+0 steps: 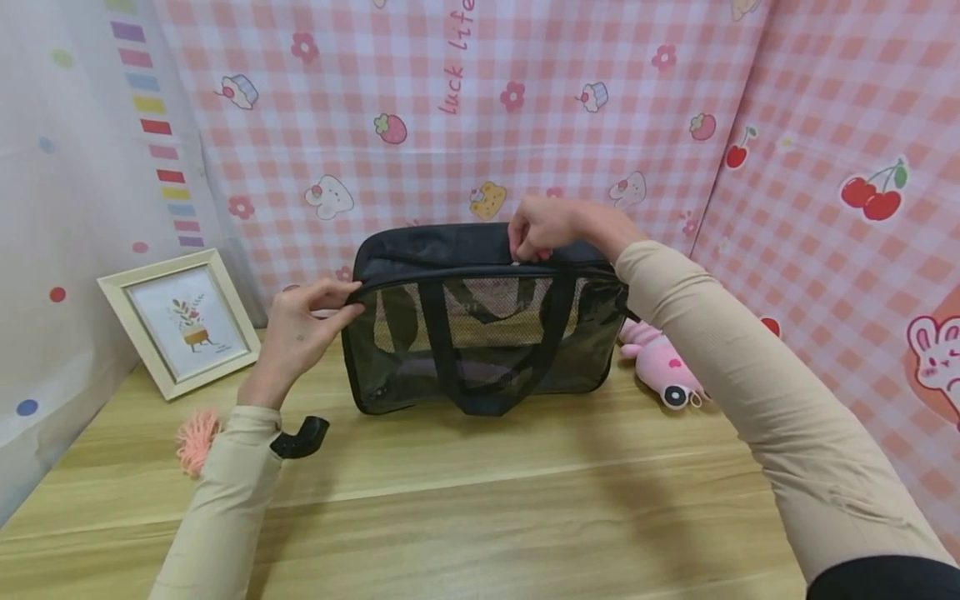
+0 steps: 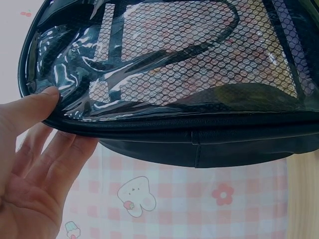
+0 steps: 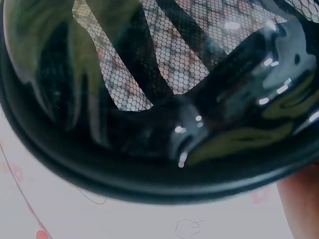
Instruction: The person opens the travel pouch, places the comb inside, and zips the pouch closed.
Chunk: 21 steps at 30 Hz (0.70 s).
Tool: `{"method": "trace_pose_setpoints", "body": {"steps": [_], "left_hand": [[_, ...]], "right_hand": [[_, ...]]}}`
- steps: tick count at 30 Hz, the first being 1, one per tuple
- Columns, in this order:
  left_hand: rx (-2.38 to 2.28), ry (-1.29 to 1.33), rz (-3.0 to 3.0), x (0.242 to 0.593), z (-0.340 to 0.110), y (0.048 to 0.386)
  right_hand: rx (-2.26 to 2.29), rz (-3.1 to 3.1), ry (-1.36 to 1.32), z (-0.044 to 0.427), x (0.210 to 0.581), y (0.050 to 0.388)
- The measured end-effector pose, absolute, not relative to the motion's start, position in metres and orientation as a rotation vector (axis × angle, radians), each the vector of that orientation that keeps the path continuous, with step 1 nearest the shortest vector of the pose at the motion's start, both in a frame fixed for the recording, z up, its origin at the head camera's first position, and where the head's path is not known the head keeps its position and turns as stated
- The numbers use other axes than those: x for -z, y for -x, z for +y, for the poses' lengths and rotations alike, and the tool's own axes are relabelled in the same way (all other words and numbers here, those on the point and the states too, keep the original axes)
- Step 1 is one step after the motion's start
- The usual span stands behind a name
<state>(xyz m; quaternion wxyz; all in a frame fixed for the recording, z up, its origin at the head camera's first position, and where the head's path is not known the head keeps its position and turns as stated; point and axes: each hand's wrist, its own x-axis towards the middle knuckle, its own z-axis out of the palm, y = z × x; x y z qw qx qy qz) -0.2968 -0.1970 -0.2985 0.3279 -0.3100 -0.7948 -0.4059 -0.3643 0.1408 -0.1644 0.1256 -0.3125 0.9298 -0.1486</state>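
Observation:
A black bag [image 1: 480, 250] with a see-through front, mesh and a hanging strap handle stands upright on the table. With thumb and fingers, my left hand [image 1: 303, 325] pinches the bag's upper left corner; in the left wrist view the thumb lies on the see-through panel [image 2: 70, 59] and the fingers behind the piping. My right hand [image 1: 543, 229] pinches something small at the zipper along the top, probably its pull, mostly covered by the fingers. Inside the bag shows a purplish shape, hard to make out. The right wrist view is filled by the bag's dark, glossy end [image 3: 164, 149].
A framed plant picture [image 1: 180, 321] leans at the left on the wooden table [image 1: 465, 517]. A coral tassel [image 1: 197, 442] lies near my left forearm, and a black curved piece [image 1: 302, 437] is beside that wrist. Right of the bag lies a pink plush toy [image 1: 663, 367]. Checked cloth hangs behind.

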Motion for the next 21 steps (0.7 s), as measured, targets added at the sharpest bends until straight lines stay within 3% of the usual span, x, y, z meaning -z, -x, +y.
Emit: {"method": "trace_pose_setpoints", "body": {"steps": [21], "left_hand": [[1.07,0.825,-2.062,0.299,-0.197,0.297]], "right_hand": [[0.39,2.75,0.862,0.157,0.167,0.364]]}}
